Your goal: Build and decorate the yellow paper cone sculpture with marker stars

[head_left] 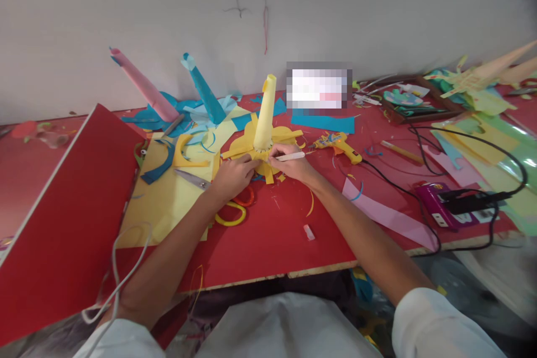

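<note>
A pale yellow paper cone stands upright on a flat yellow paper base with strips sticking out. My right hand is closed on a white pen at the front right of the cone's foot. My left hand rests at the base's front left edge, its fingertips on the paper; whether they pinch anything is hidden. Scissors with yellow and red handles lie partly under the left hand. A yellow glue gun lies to the right of the base.
Pink and blue paper cones stand at the back left. A red board rises at the left. Cables run from a purple box at the right. A pink paper strip lies near the right forearm.
</note>
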`<state>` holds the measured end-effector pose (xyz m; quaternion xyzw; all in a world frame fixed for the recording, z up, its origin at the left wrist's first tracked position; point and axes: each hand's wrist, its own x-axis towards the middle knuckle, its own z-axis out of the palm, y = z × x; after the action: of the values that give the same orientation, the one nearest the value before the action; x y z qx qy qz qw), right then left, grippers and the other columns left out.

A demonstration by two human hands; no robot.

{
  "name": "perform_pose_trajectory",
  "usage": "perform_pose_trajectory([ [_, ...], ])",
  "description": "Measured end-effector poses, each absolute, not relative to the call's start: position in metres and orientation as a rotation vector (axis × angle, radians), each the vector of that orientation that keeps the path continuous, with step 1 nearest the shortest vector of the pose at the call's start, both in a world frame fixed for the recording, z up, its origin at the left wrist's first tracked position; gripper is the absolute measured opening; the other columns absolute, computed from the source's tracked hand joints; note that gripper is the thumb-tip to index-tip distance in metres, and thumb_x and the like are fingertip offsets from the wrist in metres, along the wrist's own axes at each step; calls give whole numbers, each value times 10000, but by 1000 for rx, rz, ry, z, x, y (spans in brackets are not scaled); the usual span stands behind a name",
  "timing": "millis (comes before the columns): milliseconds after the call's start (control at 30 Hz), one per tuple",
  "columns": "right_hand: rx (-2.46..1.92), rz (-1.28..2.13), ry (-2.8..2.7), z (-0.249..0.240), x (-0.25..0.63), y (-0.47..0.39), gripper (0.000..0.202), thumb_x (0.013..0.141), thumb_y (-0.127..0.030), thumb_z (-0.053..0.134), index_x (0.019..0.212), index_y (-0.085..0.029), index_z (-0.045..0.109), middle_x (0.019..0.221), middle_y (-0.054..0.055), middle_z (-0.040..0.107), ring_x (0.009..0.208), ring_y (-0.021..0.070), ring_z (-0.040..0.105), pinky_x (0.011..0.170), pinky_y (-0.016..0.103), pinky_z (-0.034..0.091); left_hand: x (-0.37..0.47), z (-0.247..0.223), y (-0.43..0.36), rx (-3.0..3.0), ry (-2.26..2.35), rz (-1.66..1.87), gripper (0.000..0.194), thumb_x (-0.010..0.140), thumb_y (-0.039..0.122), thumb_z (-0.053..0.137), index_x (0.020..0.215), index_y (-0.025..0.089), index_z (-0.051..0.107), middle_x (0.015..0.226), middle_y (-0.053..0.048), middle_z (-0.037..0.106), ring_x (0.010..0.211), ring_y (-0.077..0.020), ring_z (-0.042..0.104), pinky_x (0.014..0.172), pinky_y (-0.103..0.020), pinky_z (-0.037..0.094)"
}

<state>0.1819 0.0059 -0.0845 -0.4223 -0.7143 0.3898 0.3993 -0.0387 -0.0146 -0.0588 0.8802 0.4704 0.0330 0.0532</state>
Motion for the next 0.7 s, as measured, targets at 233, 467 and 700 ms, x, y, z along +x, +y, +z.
perform_pose_trajectory([
  [233,-1033,1028,-1702,-86,186,9,380,891,-564,680,764,-214,608,675,2,617,612,145,547,555,274,389,-40,-60,-14,2677,1425,125,434,987,169,438,1325,254,697,1056,-77,707,876,-213,666,659,-296,420],
  [467,-997,1193,-1531,-86,189,10,400,859,-618,714,962,-233,668,713,-6,654,536,125,542,484,264,420,-40,-59,-15,2673,1411,150,424,991,171,445,1317,247,704,1029,-73,703,869,-205,667,671,-293,436],
  [700,-1009,1065,-1678,-90,185,12,365,876,-571,692,823,-222,600,723,-13,595,630,129,502,564,267,362,-40,-60,-15,2651,1419,188,409,986,172,461,1293,250,719,1018,-68,715,856,-202,666,672,-292,428],
])
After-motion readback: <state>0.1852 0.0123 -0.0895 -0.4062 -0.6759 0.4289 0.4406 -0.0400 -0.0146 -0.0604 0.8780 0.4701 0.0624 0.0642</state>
